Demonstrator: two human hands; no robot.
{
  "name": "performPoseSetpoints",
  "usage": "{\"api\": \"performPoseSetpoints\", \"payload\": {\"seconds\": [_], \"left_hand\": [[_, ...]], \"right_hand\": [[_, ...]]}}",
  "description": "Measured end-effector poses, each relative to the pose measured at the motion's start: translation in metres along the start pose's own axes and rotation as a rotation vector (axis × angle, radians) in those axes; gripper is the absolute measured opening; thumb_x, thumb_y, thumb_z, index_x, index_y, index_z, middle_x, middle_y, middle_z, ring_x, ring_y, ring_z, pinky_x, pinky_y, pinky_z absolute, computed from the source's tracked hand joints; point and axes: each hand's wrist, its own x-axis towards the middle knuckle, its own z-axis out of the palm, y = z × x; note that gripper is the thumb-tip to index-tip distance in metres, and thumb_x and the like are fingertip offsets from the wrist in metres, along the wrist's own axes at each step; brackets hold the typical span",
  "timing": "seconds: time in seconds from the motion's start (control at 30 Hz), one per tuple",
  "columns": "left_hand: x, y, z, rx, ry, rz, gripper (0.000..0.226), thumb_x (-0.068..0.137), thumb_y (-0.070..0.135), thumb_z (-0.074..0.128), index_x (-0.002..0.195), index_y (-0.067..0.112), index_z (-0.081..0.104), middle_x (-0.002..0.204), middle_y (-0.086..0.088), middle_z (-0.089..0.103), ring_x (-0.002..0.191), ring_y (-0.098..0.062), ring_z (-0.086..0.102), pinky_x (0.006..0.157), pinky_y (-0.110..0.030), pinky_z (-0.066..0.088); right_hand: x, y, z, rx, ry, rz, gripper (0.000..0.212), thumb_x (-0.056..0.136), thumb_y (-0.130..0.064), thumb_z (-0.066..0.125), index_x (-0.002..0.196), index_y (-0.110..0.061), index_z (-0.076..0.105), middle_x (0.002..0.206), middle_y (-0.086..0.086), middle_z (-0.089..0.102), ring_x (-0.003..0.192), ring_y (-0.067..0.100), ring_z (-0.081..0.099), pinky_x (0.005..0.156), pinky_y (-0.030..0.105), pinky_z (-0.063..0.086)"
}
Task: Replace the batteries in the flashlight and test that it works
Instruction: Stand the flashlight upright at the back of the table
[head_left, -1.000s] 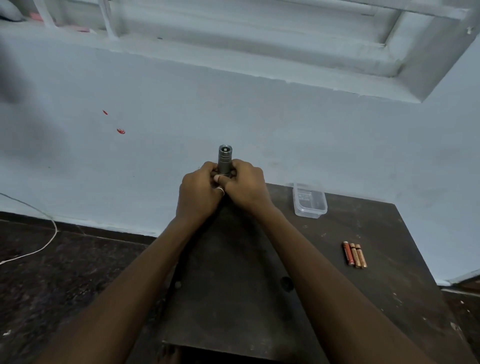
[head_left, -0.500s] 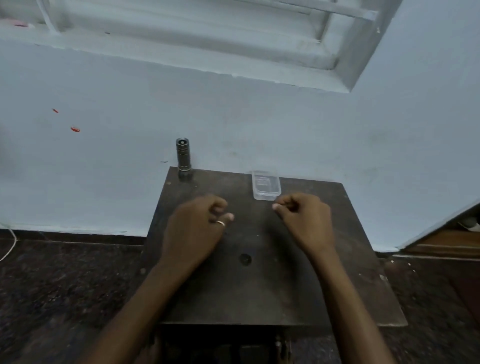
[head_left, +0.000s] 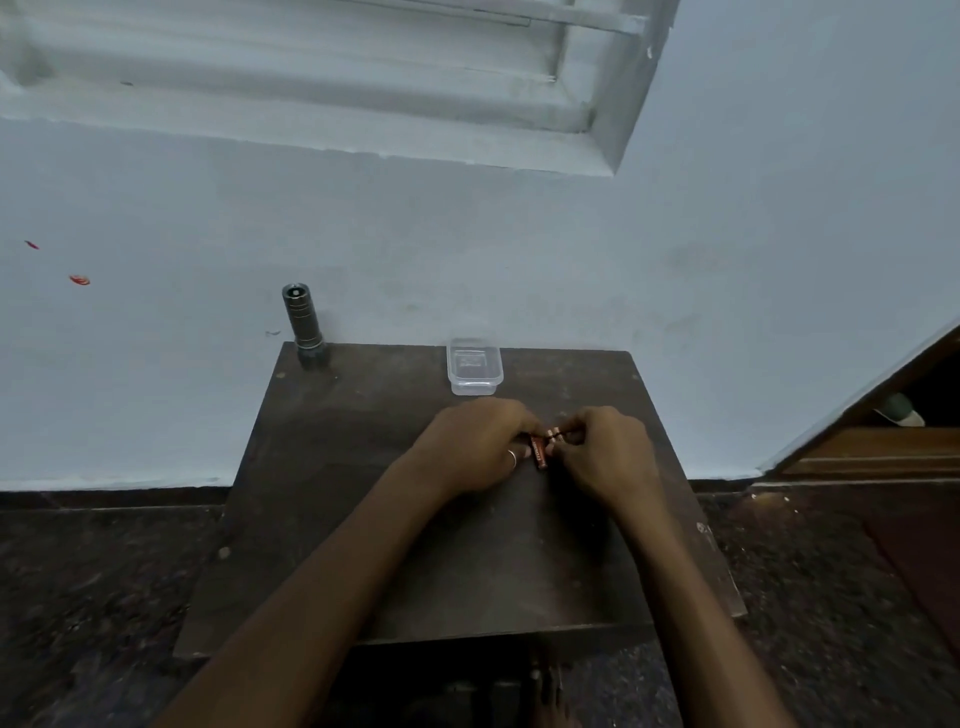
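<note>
Copper-coloured batteries (head_left: 539, 451) lay pinched between the fingers of the left hand (head_left: 475, 446) and right hand (head_left: 602, 449) at mid-worktop (head_left: 363, 467), long axis toward the person, the flashlight (head_left: 304, 325) upright well apart, far-left, nearer the left hand.

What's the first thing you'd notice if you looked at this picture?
Two hands, the left hand and right hand, meet mid-table, pinching small reddish batteries. Next, the dark flashlight standing upright on the table's far left corner, and a clear plastic box at the far edge.
</note>
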Motion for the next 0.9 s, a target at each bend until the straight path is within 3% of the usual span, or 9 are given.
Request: {"api": "performPoseSetpoints", "payload": {"seconds": [0.2, 0.3, 0.37, 0.5, 0.6, 0.73, 0.9], "left_hand": [[-0.008, 0.001, 0.003, 0.116, -0.002, 0.045, 0.019, 0.096, 0.034, 0.052, 0.112, 0.025, 0.057, 0.114, 0.004, 0.054, 0.104, -0.022, 0.058, 0.075, -0.039, 0.050], [-0.018, 0.000, 0.001, 0.152, -0.027, 0.033, 0.021, 0.099, 0.034, 0.046, 0.113, 0.020, 0.052, 0.116, -0.001, 0.050, 0.097, -0.028, 0.061, 0.075, -0.045, 0.052], [-0.026, -0.004, -0.007, 0.121, 0.050, -0.009, 0.019, 0.100, 0.034, 0.045, 0.114, 0.023, 0.053, 0.116, 0.000, 0.051, 0.092, -0.026, 0.063, 0.075, -0.046, 0.053], [-0.032, -0.021, -0.036, 0.064, 0.364, -0.103, 0.015, 0.099, 0.029, 0.051, 0.110, 0.022, 0.058, 0.112, 0.000, 0.055, 0.087, -0.021, 0.060, 0.071, -0.039, 0.053], [-0.024, -0.035, -0.052, 0.100, 0.465, -0.153, 0.013, 0.098, 0.026, 0.052, 0.108, 0.021, 0.059, 0.111, 0.000, 0.056, 0.089, -0.020, 0.059, 0.068, -0.037, 0.051], [-0.005, -0.043, -0.057, 0.087, 0.380, -0.229, 0.016, 0.097, 0.026, 0.052, 0.108, 0.021, 0.061, 0.113, -0.001, 0.056, 0.104, -0.021, 0.052, 0.080, -0.041, 0.052], [0.019, -0.049, -0.050, 0.185, 0.266, -0.307, 0.022, 0.093, 0.028, 0.058, 0.113, 0.021, 0.063, 0.129, -0.004, 0.049, 0.120, -0.024, 0.042, 0.091, -0.038, 0.046]], "right_hand": [[0.004, 0.000, 0.001, -0.005, -0.042, 0.013, 0.015, 0.082, -0.022, 0.070, 0.093, -0.025, 0.081, 0.093, 0.006, 0.078, 0.097, 0.029, 0.069, 0.076, 0.028, 0.050], [0.006, 0.002, 0.002, -0.010, -0.058, 0.016, 0.015, 0.082, -0.027, 0.071, 0.093, -0.029, 0.080, 0.094, 0.004, 0.077, 0.096, 0.029, 0.070, 0.080, 0.034, 0.056], [0.010, 0.001, 0.001, -0.005, -0.055, 0.005, 0.015, 0.082, -0.029, 0.072, 0.095, -0.030, 0.079, 0.096, 0.002, 0.077, 0.095, 0.028, 0.070, 0.081, 0.038, 0.058], [0.021, -0.004, -0.006, 0.033, -0.015, -0.061, 0.016, 0.084, -0.026, 0.075, 0.100, -0.025, 0.079, 0.100, 0.001, 0.077, 0.095, 0.024, 0.070, 0.083, 0.040, 0.059], [0.020, -0.007, -0.003, -0.018, -0.064, -0.061, 0.019, 0.082, -0.028, 0.077, 0.100, -0.028, 0.079, 0.102, 0.000, 0.077, 0.097, 0.025, 0.071, 0.082, 0.038, 0.058], [0.009, -0.007, 0.001, -0.131, -0.092, -0.062, 0.019, 0.085, -0.032, 0.072, 0.102, -0.027, 0.078, 0.104, 0.006, 0.074, 0.099, 0.034, 0.069, 0.080, 0.038, 0.057], [0.005, -0.009, 0.005, -0.307, -0.051, -0.165, 0.018, 0.091, -0.022, 0.058, 0.097, -0.015, 0.073, 0.099, 0.009, 0.070, 0.093, 0.035, 0.066, 0.071, 0.036, 0.053]]}}
